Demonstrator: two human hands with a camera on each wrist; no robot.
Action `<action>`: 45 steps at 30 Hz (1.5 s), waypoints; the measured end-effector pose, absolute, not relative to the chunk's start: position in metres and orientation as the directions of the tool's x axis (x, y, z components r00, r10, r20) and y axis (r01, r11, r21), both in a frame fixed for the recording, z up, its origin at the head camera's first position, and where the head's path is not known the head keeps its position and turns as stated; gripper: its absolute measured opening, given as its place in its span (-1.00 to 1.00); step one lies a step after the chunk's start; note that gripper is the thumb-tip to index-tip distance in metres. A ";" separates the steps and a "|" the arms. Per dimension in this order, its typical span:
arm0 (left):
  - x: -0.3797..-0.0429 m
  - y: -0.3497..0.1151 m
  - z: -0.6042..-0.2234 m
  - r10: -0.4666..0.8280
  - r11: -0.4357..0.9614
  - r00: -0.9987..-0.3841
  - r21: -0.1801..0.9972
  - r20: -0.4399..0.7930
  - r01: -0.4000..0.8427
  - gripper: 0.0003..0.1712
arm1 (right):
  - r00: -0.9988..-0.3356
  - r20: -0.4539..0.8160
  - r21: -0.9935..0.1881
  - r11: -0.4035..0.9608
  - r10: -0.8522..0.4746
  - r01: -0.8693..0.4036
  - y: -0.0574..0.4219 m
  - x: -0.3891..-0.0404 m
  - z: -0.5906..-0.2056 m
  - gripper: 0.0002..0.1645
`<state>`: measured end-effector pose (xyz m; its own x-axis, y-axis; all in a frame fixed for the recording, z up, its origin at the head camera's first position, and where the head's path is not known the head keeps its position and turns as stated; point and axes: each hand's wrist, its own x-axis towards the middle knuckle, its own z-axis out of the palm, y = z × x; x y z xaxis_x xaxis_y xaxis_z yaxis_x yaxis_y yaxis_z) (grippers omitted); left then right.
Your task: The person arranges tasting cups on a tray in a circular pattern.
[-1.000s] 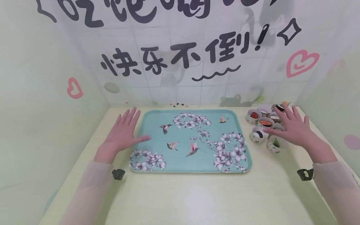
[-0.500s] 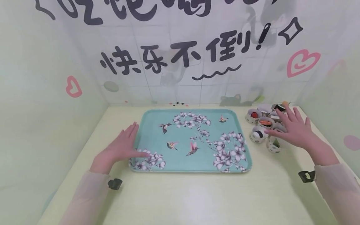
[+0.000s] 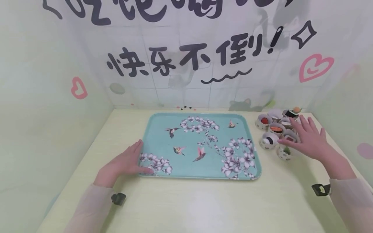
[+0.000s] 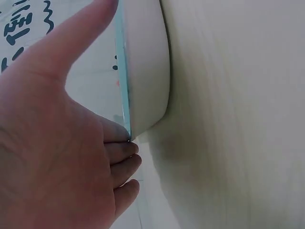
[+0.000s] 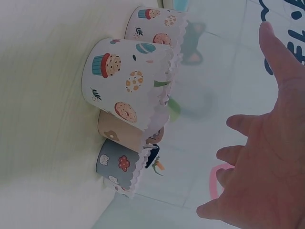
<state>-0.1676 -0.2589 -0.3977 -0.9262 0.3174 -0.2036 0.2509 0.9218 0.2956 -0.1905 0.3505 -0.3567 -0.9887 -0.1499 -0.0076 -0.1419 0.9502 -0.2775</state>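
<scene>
A light-blue tray (image 3: 154,136) with printed flowers and birds lies on the table. My left hand (image 3: 123,163) is at its left front corner, thumb over the rim and fingers along the left side. In the left wrist view, the fingertips (image 4: 126,164) meet the tray's pale outer side (image 4: 147,57). My right hand (image 3: 310,142) hovers with spread fingers over a cluster of paper baking cups (image 3: 268,144), holding nothing. The cups hold small sushi-like pieces, among them an orange-topped one (image 3: 276,129) and a red one (image 3: 264,121). In the right wrist view, a cupcake-printed cup (image 5: 119,81) stands nearest.
The pale wooden table (image 3: 198,207) extends in front of the tray. A whitish wall (image 3: 180,97) with black lettering rises behind it, with side walls at left and right. Dark wrist cameras (image 3: 118,199) sit at both sleeves.
My left hand has come down and toward me along the tray's left side to its front corner. The right hand has shifted slightly right and toward me. Tray and cups stay put.
</scene>
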 end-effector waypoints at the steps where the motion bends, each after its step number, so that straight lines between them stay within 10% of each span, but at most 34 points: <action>1: -0.168 -0.259 -0.398 0.321 0.921 -0.927 0.293 -0.195 0.257 0.51 | -0.989 -0.005 -0.280 0.949 -0.150 -0.143 0.352 -0.190 -0.358 0.25; 45: -0.168 -0.249 -0.413 0.312 0.936 -0.936 0.223 -0.166 0.272 0.73 | -0.998 0.023 -0.548 0.834 -0.057 -0.061 0.379 -0.149 -0.385 0.08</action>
<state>-0.1680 -0.2495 -0.4132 -0.9356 0.3117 -0.1658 0.2724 0.9361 0.2227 -0.1495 0.3793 -0.3855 -0.9981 -0.0574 0.0230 -0.0606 0.8342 -0.5481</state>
